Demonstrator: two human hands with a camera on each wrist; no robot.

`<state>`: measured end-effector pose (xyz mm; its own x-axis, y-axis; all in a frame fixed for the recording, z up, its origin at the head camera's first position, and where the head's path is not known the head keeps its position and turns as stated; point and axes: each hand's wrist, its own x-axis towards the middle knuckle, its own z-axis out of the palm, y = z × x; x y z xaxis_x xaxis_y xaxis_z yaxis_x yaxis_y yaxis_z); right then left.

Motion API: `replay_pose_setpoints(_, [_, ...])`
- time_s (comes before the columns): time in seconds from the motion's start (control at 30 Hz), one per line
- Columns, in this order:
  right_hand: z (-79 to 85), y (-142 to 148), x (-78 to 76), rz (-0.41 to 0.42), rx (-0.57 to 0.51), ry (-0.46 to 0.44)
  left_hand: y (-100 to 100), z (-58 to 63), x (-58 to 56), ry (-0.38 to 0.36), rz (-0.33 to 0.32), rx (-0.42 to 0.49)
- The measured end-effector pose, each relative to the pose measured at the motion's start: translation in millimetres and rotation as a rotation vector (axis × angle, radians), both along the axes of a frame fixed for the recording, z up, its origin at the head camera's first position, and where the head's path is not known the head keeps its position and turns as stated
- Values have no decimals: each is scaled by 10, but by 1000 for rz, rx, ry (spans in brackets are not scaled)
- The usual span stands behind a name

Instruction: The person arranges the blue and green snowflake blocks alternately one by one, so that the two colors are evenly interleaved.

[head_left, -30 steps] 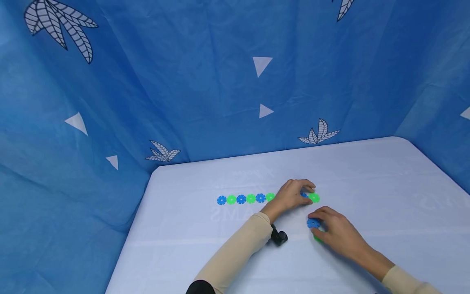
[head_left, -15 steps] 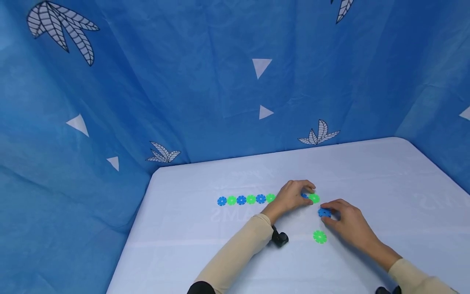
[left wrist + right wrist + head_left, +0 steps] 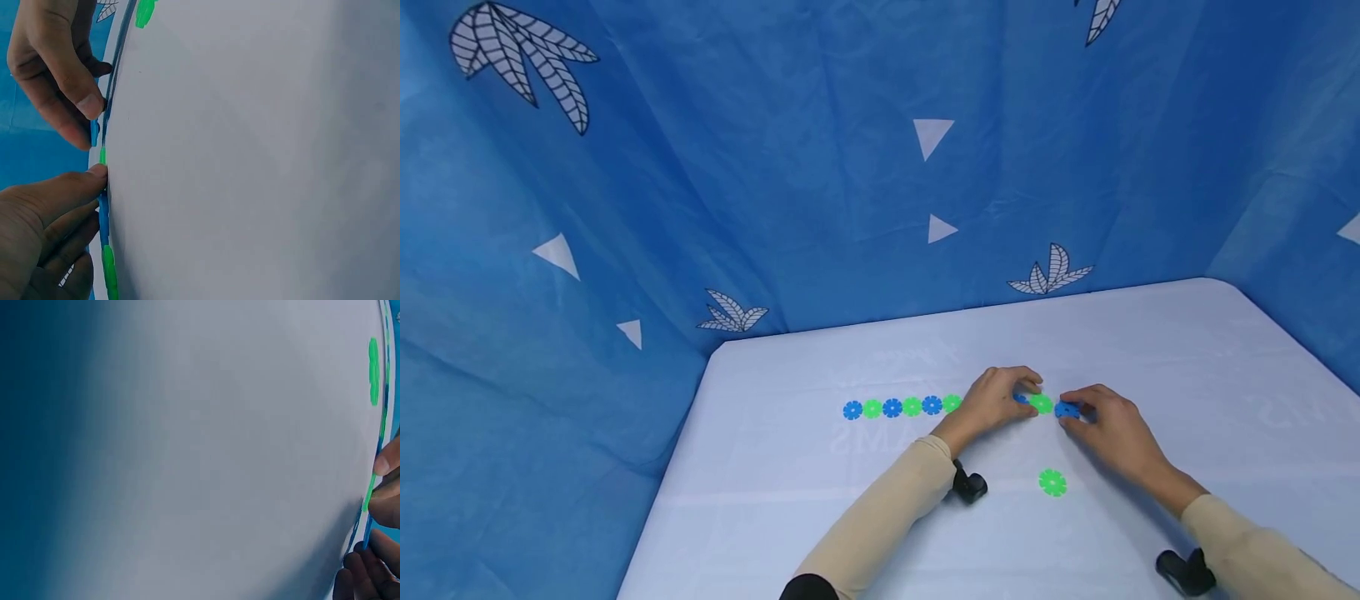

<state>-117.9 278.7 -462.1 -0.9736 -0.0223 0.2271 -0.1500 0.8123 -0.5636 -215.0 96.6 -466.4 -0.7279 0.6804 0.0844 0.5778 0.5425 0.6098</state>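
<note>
My left hand (image 3: 992, 400) lies over the right part of a row of notched plastic discs, alternately blue and green. Its thumb and finger pinch the green disc (image 3: 1042, 404) at the row's end, and the palm hides part of the row. Just to the right, my right hand (image 3: 1108, 425) pinches a blue disc (image 3: 1067, 410) by its edges. A narrow gap separates that blue disc from the green one in the head view. In the left wrist view the blue disc (image 3: 94, 132) appears edge-on, slightly above the row's line.
A loose green disc (image 3: 1052, 482) lies nearer on the white table (image 3: 760, 500). Left of my left hand, the row starts with a blue disc (image 3: 852, 410). A blue patterned cloth (image 3: 820, 167) hangs behind the table. Black wrist-camera mounts (image 3: 1185, 573) show below both forearms.
My right hand has carried the blue disc away from beside the loose green disc, up and right to the row's end. The loose green disc is now uncovered. My left hand stays in place.
</note>
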Motion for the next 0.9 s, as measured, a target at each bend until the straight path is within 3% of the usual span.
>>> replay_pose_setpoints(0.53, [-23, -4, -127, -8, 55, -45, 4, -5, 7, 1, 1, -16])
replay_pose_setpoints(0.9, [4, -19, -134, -8, 84, -58, -3, 8, 8, 5, -2, -16])
